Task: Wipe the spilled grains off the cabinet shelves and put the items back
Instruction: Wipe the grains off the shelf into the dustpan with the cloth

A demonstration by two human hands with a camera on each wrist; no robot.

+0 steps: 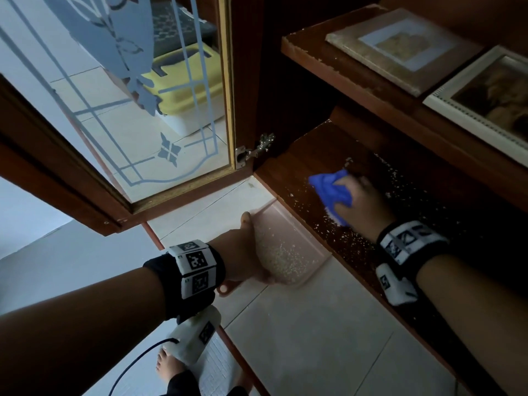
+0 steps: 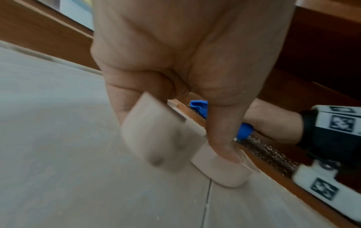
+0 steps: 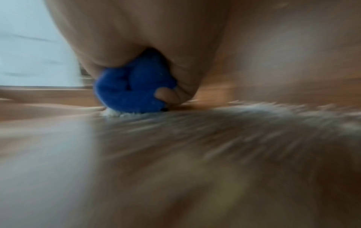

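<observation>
Countless pale spilled grains lie scattered over the dark brown wooden lower cabinet shelf, thickest along its front edge and back towards the right. I see my right hand down on that shelf, fingers curled round a bunched bright blue cloth and pressing it onto the wood; a small white heap of grains sits against the cloth's near edge. The right wrist view is badly smeared, but it shows the cloth gripped and touching the shelf.

My left hand grips a pale pink plastic dustpan by its handle, thumb laid along the side wall, holding the pan's lip just against the shelf's front edge. A mound of grains already rests inside the pan.

Above, on the upper wooden shelf, two framed pictures lie flat side by side. To the left stands the open glass-panelled cabinet door, over a pale tiled floor.
</observation>
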